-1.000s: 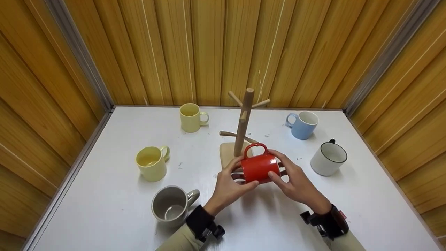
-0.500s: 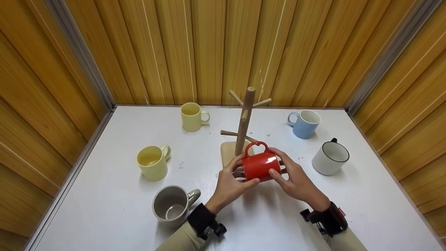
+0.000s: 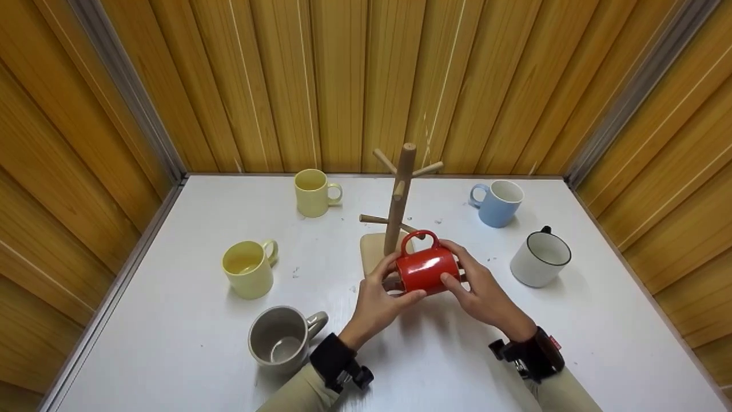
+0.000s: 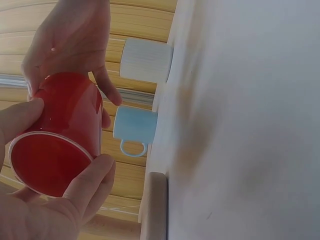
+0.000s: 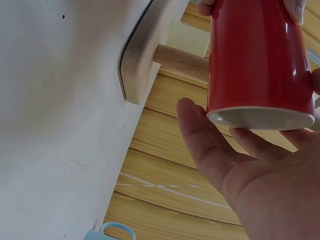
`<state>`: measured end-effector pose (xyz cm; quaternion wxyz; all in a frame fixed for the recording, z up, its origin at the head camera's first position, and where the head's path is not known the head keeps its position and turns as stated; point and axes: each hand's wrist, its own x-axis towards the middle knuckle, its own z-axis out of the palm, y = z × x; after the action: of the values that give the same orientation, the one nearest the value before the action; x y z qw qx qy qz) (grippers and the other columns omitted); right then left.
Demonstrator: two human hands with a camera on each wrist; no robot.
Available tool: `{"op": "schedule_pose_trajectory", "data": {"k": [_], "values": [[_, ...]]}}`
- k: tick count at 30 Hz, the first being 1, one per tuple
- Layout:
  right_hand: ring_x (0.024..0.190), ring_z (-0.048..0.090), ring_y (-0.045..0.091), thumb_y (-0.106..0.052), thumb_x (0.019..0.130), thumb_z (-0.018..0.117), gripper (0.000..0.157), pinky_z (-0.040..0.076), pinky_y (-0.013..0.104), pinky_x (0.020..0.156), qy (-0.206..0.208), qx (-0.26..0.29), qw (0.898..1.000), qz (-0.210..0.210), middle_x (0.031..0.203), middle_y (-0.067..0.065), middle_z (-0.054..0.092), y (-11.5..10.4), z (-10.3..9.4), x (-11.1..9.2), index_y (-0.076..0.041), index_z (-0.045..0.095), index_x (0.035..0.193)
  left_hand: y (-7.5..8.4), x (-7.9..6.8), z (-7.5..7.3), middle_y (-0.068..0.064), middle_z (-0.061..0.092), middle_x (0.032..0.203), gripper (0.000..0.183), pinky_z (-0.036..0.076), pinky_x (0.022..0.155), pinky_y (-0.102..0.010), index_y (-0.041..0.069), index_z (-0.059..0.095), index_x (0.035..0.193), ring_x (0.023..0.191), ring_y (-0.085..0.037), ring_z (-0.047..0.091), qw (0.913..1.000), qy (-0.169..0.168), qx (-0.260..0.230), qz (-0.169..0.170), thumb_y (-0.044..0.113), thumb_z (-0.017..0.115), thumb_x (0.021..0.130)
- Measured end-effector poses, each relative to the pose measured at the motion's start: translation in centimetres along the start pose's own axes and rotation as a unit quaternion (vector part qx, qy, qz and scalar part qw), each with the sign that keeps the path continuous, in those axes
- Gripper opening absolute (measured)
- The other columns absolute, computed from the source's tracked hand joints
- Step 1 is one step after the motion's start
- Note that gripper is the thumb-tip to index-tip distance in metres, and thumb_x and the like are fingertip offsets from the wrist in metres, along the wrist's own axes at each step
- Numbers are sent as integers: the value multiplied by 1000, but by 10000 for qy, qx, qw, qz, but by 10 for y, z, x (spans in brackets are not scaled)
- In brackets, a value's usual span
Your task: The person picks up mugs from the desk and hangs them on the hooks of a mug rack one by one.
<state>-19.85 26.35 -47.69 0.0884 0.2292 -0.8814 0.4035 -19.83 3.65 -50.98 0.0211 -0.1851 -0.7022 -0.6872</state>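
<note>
1. A glossy red mug (image 3: pixel 428 272), tipped sideways, handle up, is held above the white surface (image 3: pixel 160 332), between its near edge and a round-pegged wooden stand (image 3: pixel 396 223).
2. The left grip (image 3: pixel 374 303) grasps the mug's mouth end; the right grip (image 3: pixel 479 294) grasps its base end.
3. The left wrist view shows the pale rim and red interior, the right wrist view the pale underside; both are hidden from the head view.
4. A smooth blue mug (image 3: pixel 501 204) stands near the surface's far right corner.
</note>
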Motion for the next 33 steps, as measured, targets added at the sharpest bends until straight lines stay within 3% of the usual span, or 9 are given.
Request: {"op": "schedule_pose_trajectory", "data": {"k": [8,22,33], "values": [[116,62,28,-24,102,63,57,60,44,85,12,19,10000,90,146,10,56,5,2,3,-16,41,154,-3,3,1,-14,65,134,79,60,85,-48,7,49,149,105,-29,71,10000,44,47,-14,21,88,83],[121,61,32,-23,103,62,57,59,47,89,-112,241,9996,109,146,14,55,11,8,9,-15,40,155,-8,7,-2,-17,66,132,79,61,83,-40,5,49,149,98,-27,74,9996,156,212,-96,20,89,82],[118,62,31,-22,103,61,57,60,45,88,-136,247,9994,196,146,14,55,13,10,13,-16,40,156,-8,10,-2,-18,66,131,81,61,83,-40,5,49,148,93,-24,74,9993,204,159,-272,17,90,80]]}}
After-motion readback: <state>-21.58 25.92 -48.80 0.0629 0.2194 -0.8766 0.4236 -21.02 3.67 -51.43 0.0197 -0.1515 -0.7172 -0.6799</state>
